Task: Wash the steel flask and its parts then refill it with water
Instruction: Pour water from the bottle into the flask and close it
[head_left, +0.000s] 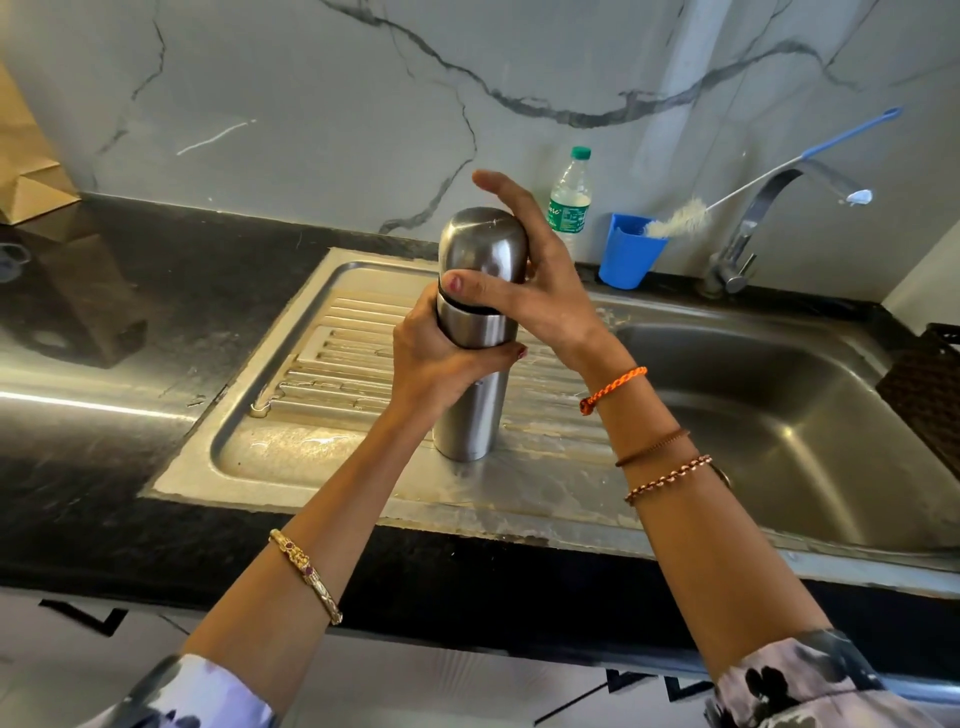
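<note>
A tall steel flask (470, 415) stands upright on the ribbed drainboard (332, 364) of the sink. My left hand (431, 358) is wrapped around its body just below the black seam. A domed steel cap (480, 244) sits on top. My right hand (524, 291) rests against the cap, thumb across its lower front, palm on its right side, forefinger lifted above it.
The sink basin (769, 426) lies to the right, with a steel tap (748, 234) behind it. A blue cup (628, 254) holds a long bottle brush (680, 218). A plastic water bottle (569, 197) stands by the wall. A brown paper bag (26, 171) sits far left on the black counter (130, 291).
</note>
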